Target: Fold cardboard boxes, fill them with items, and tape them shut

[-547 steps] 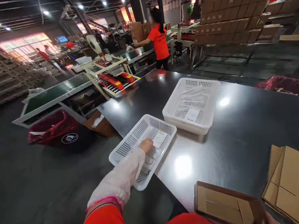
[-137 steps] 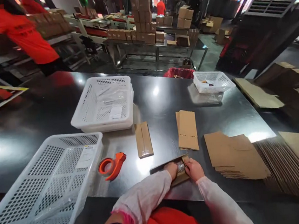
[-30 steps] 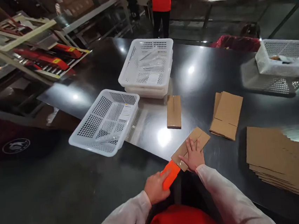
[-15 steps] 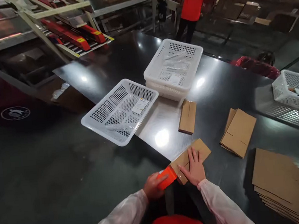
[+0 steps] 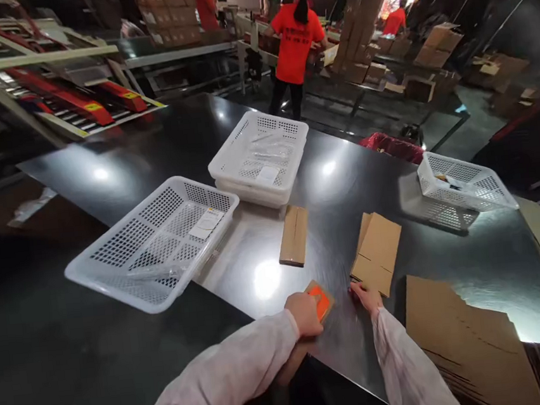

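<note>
The left hand (image 5: 303, 312) grips an orange tape dispenser (image 5: 319, 301), pressing it on a small brown cardboard box (image 5: 325, 296) at the steel table's (image 5: 268, 279) near edge. The right hand (image 5: 367, 296) lies loosely open beside it, holding nothing.

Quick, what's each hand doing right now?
Left hand: closed on the orange tape dispenser, pressed on a small cardboard box.
Right hand: empty, fingers resting on the table beside it.

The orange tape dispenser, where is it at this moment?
In the head view, the orange tape dispenser is at the table's near edge, under the left hand, pressed on a small cardboard box.
</note>
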Available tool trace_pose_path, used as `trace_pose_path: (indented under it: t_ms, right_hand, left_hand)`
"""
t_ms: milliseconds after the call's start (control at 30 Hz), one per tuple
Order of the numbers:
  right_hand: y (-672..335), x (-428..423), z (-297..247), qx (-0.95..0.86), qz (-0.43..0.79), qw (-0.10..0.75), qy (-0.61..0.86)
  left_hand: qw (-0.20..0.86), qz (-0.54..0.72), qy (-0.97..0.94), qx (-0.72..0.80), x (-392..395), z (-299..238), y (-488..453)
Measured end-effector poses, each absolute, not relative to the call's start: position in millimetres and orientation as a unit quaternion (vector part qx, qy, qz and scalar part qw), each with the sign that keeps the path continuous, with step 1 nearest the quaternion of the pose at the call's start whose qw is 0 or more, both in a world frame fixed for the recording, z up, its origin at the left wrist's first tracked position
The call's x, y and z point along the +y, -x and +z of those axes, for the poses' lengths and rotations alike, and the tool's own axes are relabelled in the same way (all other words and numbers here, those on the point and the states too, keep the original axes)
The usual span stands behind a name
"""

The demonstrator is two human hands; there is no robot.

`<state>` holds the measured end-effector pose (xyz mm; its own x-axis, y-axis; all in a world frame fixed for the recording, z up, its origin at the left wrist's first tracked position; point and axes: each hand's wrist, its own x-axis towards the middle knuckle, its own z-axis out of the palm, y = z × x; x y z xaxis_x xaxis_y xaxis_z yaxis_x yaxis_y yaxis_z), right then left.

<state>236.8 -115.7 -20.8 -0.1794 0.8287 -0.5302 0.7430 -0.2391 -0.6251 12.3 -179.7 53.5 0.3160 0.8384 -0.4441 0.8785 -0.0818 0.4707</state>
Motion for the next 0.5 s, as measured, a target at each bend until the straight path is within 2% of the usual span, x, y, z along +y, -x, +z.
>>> trace_pose_path:
  t_ms: [67, 233, 333, 500]
  right_hand:
    - [-242, -116, -27, -0.662, 0.429, 0.035, 0.614]
    - [-194, -107, -37, -0.875, 0.319, -0.136, 0.337]
    - [-167, -96, -44, -0.915, 0.301, -0.141, 0.227]
    - [-164, -82, -53, -0.932, 0.280, -0.108, 0.204]
  left_hand:
    - [0.336, -0.070, -0.736, 0.583, -178, 44, -15]
    - [0.327, -0.103, -0.730, 0.592, -185, 48, -17]
    - [0.341, -0.109, -0.710, 0.607, -187, 51, -19]
    - [0.362, -0.088, -0.689, 0.622, -206, 45, -8]
